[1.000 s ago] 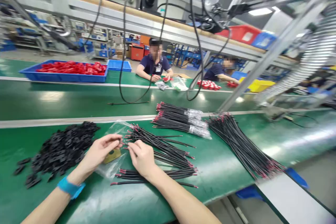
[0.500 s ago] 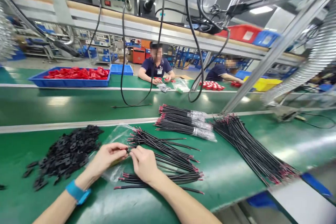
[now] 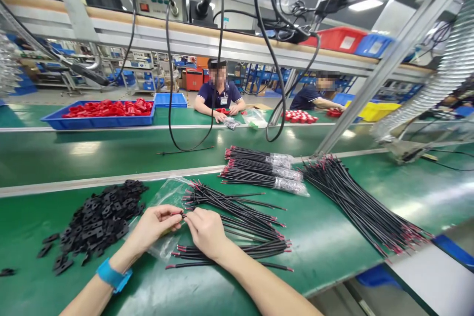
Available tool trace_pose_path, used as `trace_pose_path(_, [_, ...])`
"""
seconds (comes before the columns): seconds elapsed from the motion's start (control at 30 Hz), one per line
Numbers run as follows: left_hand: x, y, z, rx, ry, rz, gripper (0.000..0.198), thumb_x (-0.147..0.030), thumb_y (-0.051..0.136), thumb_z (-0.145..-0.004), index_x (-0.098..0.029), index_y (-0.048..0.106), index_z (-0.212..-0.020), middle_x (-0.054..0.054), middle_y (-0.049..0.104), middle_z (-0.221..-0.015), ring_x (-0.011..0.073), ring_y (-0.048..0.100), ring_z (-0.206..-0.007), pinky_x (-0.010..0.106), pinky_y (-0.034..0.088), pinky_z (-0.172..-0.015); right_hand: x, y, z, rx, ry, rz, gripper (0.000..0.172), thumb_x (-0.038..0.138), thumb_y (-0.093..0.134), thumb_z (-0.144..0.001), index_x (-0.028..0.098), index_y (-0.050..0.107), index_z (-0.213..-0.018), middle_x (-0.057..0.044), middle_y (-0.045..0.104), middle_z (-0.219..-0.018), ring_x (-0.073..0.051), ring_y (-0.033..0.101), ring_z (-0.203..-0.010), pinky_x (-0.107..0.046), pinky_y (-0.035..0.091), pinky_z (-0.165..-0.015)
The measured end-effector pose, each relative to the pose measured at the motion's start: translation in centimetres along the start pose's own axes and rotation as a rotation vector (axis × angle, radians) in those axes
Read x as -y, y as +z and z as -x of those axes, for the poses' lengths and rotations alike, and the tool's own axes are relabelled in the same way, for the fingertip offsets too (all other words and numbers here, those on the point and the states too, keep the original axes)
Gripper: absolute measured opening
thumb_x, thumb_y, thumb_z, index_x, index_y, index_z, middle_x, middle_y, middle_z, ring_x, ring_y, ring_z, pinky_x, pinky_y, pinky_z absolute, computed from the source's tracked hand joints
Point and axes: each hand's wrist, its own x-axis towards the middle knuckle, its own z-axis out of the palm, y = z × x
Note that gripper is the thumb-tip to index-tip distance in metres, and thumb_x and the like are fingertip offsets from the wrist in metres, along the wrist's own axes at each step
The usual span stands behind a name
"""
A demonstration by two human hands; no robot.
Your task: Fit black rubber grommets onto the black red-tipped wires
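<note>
My left hand [image 3: 153, 227] and my right hand [image 3: 205, 231] meet at their fingertips over a clear plastic bag [image 3: 166, 195] on the green bench. Both pinch the red-tipped end of a thin black wire [image 3: 183, 216]. A loose spread of the same black wires [image 3: 237, 210] lies under and to the right of my right hand. More of them lie in a row nearer me [image 3: 237, 252]. A heap of small black plastic parts [image 3: 99, 217] sits to the left of my left hand. A blue band is on my left wrist.
Three bagged wire bundles [image 3: 264, 170] and a long fan of wires [image 3: 363, 207] lie to the right. A blue tray of red parts [image 3: 99, 112] stands beyond the belt. Two people [image 3: 219, 94] work at the far bench. Cables [image 3: 174, 84] hang from the overhead shelf.
The view has tilted and shifted slightly. My fingertips have drawn closer together on the wire end; the yellowish piece seen under my left hand earlier is now covered.
</note>
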Motion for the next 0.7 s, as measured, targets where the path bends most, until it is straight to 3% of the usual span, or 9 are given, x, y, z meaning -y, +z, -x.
trace_pose_path(0.23, [-0.3, 1.0, 0.7, -0.046, 0.056, 0.000, 0.034, -0.037, 0.081, -0.067, -0.014, 0.071, -0.091, 0.006, 0.072, -0.077, 0.0176, 0.067, -0.069, 0.028, 0.055, -0.070, -0.2, -0.5, -0.1, 0.015, -0.013, -0.064, 0.032, 0.025, 0.036, -0.102, 0.016, 0.063, -0.089, -0.004, 0.058, -0.073, -0.015, 0.052, -0.066, -0.026, 0.036, -0.062])
trace_pose_path(0.4, [-0.1, 1.5, 0.8, -0.004, 0.101, 0.021, 0.029, -0.036, 0.080, -0.069, -0.014, 0.071, -0.087, 0.005, 0.071, -0.076, 0.0162, 0.066, -0.064, 0.027, 0.056, -0.066, -0.5, -0.8, -0.4, 0.090, -0.001, -0.210, 0.035, 0.022, 0.035, -0.102, 0.017, 0.059, -0.078, -0.002, 0.054, -0.069, -0.013, 0.049, -0.061, -0.025, 0.033, -0.059])
trace_pose_path(0.57, [0.0, 1.2, 0.5, -0.013, 0.135, 0.021, 0.032, -0.036, 0.080, -0.069, -0.013, 0.071, -0.088, 0.006, 0.071, -0.078, 0.0141, 0.064, -0.060, 0.025, 0.055, -0.061, -0.5, -1.1, -1.0, 0.142, 0.092, -0.400, 0.037, 0.025, 0.036, -0.102, 0.018, 0.059, -0.075, -0.001, 0.056, -0.069, -0.012, 0.052, -0.061, -0.023, 0.037, -0.060])
trace_pose_path(0.7, [0.3, 0.7, 0.2, -0.058, 0.152, 0.048, 0.035, -0.035, 0.080, -0.069, -0.011, 0.070, -0.093, 0.006, 0.071, -0.077, 0.0130, 0.064, -0.060, 0.024, 0.054, -0.061, -0.3, -0.9, -1.1, 0.072, 0.177, -0.473, 0.027, 0.027, 0.043, -0.100, 0.019, 0.066, -0.089, -0.003, 0.062, -0.080, -0.014, 0.058, -0.071, -0.024, 0.042, -0.067])
